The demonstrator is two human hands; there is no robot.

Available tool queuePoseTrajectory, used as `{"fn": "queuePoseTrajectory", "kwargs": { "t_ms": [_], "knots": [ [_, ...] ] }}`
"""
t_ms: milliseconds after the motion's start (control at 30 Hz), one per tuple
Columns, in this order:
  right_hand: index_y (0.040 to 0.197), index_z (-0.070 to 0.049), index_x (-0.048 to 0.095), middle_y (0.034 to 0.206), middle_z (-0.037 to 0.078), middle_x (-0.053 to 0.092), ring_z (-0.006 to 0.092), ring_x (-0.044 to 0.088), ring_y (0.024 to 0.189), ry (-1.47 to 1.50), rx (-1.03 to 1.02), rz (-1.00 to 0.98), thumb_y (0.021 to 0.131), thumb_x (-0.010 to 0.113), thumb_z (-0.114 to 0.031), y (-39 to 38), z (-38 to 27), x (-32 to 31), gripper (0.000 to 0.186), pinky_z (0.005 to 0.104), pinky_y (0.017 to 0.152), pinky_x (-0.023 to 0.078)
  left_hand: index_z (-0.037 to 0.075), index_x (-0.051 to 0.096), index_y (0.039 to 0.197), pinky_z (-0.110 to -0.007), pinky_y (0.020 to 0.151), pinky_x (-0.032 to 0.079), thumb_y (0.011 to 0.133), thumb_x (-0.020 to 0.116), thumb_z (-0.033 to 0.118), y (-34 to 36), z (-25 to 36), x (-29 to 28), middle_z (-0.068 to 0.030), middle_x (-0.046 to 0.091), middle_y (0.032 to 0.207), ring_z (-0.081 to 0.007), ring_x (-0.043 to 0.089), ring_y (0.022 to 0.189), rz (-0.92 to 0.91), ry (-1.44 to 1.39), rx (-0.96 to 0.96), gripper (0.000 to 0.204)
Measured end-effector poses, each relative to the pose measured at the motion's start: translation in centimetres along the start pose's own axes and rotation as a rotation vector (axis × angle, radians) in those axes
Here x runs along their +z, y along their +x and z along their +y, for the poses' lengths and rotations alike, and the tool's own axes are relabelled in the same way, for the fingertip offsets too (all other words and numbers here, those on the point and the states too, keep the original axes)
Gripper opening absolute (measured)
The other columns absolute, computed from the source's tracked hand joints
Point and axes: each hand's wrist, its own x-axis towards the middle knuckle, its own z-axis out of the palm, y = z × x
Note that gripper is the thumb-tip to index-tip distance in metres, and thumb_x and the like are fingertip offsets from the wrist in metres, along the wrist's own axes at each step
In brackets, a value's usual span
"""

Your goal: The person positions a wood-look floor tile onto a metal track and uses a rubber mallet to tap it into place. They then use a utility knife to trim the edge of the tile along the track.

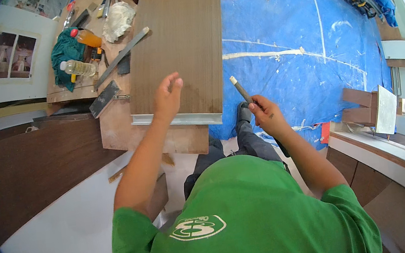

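Observation:
My right hand [267, 116] is closed around a slim dark stick with a pale tip [240, 89], held out over the blue sheet to the right of the board. Its exact kind is unclear. My left hand [169, 96] is over the near end of a long brown wood-grain board [178, 42]. Its fingers are loosely bent and nothing shows in them; whether it touches the board I cannot tell. A pale metal strip [176, 119] runs along the board's near edge. The board lies on a worn wooden worktable [156, 140].
Left on the worktable are a flat grey bar [122, 57], a bottle of orange liquid [86, 38], a clear bottle [78, 68], a green cloth [62, 55] and a crumpled white rag [118, 21]. Blue sheeting [280, 19] covers the floor at right. Brown panels [38, 163] stand at left.

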Motion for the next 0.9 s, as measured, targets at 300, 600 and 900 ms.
{"fn": "queuePoseTrajectory", "kwargs": {
  "t_ms": [300, 600, 900],
  "knots": [
    [0.109, -0.004, 0.065, 0.072, 0.019, 0.063, 0.0354, 0.063, 0.063, -0.266, -0.166, -0.075, 0.102, 0.063, -0.029, 10.1, 4.4, -1.1, 0.026, 0.0444, 0.060, 0.048, 0.007, 0.059, 0.138, -0.048, 0.116, 0.036, 0.100, 0.061, 0.037, 19.7, 0.7, 6.8, -0.0185, 0.054, 0.149, -0.0351, 0.048, 0.138, 0.247, 0.670, 0.510, 0.048],
    [0.098, -0.004, 0.064, 0.069, 0.022, 0.063, 0.0409, 0.064, 0.063, -0.338, -0.169, -0.149, 0.100, 0.066, -0.028, 11.7, 5.3, -0.6, 0.024, 0.0471, 0.057, 0.048, 0.001, 0.046, 0.150, -0.051, 0.124, 0.021, 0.102, 0.049, 0.050, 22.2, 1.8, 9.2, -0.0214, 0.042, 0.158, -0.0387, 0.033, 0.149, 0.222, 0.814, 0.263, 0.068],
    [0.092, -0.003, 0.060, 0.065, 0.023, 0.061, 0.0443, 0.064, 0.061, -0.330, -0.087, -0.059, 0.101, 0.064, -0.026, 15.9, 2.0, 0.4, 0.025, 0.0492, 0.053, 0.047, 0.002, 0.048, 0.149, -0.050, 0.124, 0.021, 0.101, 0.048, 0.050, 22.4, 1.9, 8.5, -0.0212, 0.043, 0.158, -0.0371, 0.034, 0.149, 0.232, 0.843, 0.266, 0.068]
  ]
}}
